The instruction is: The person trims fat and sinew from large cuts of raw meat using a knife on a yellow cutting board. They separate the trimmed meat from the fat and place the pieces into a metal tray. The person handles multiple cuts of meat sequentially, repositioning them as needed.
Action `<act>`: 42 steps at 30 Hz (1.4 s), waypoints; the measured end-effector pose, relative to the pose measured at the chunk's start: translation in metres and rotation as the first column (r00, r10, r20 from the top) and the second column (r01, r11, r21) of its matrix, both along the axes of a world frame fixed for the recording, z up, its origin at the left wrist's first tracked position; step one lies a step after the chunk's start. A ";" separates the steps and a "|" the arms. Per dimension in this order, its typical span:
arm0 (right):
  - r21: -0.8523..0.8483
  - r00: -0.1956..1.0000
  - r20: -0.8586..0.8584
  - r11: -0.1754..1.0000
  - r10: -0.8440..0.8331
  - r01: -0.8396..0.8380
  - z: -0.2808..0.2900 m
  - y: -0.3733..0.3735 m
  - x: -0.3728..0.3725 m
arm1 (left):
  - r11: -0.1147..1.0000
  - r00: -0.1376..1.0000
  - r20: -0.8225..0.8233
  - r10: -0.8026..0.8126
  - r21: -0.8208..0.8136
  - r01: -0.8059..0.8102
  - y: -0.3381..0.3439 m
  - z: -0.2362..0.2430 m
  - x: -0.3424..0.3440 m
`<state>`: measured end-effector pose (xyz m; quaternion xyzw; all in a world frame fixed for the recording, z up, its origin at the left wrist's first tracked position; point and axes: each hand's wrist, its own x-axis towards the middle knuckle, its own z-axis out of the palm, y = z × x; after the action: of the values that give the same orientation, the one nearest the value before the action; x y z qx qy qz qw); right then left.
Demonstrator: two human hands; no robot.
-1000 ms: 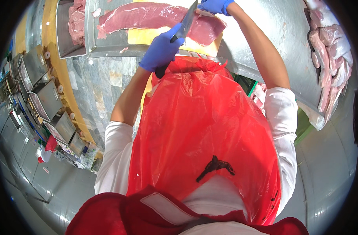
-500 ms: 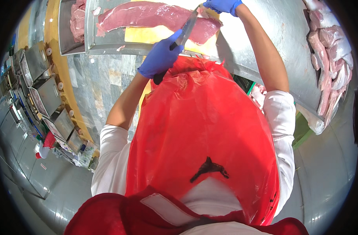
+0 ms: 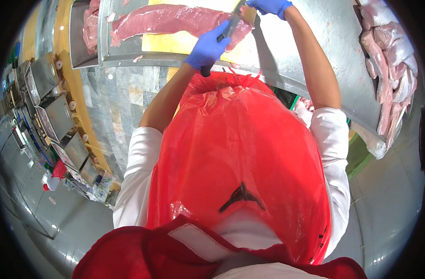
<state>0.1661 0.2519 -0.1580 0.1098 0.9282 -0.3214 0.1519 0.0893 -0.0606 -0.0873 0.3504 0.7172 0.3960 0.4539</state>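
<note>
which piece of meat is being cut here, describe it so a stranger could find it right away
Start at the steel table at the top, then find the yellow cutting board on it. The long pink strip of meat lies across that board, its right end under the knife; the other cuts sit in piles off the board.

No labels, signs or screens can be made out. A red-and-white package [image 3: 52,176] lies at lower left, beside crumpled clear wrapping [image 3: 89,188].
</note>
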 end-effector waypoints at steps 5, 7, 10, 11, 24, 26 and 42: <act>-0.224 0.888 0.121 0.860 -0.443 0.460 0.065 0.010 0.054 | 0.997 0.993 -0.101 -0.054 0.052 0.059 -0.023 0.042 0.019; -0.368 0.840 0.148 0.760 -0.521 0.536 0.107 0.004 0.078 | 0.995 0.997 0.036 0.061 -0.082 -0.058 -0.023 0.060 0.011; -0.411 0.802 0.067 0.716 -0.594 0.564 0.147 -0.011 0.120 | 0.977 0.973 0.134 0.188 -0.130 -0.170 -0.019 0.057 -0.020; -0.394 0.790 0.016 0.722 -0.613 0.568 0.159 -0.016 0.139 | 0.967 0.960 0.164 0.228 -0.157 -0.203 -0.016 0.059 -0.029; 0.540 0.144 0.406 0.364 -0.903 0.759 0.014 -0.233 0.582 | 0.972 0.956 0.197 0.220 -0.122 -0.199 -0.022 0.063 -0.041; 0.369 0.331 0.530 0.564 -0.781 0.738 0.019 -0.195 0.583 | 0.969 0.955 0.197 0.220 -0.157 -0.190 -0.022 0.066 -0.040; -0.233 0.659 -0.182 0.683 -0.730 0.692 0.015 -0.159 0.064 | 0.912 0.998 0.062 -0.012 -0.408 0.037 -0.022 0.101 -0.016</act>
<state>0.2303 0.0928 -0.1434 0.4101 0.7966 -0.4323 -0.1017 0.0736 -0.0823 0.0134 0.2450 0.7663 0.2414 0.5427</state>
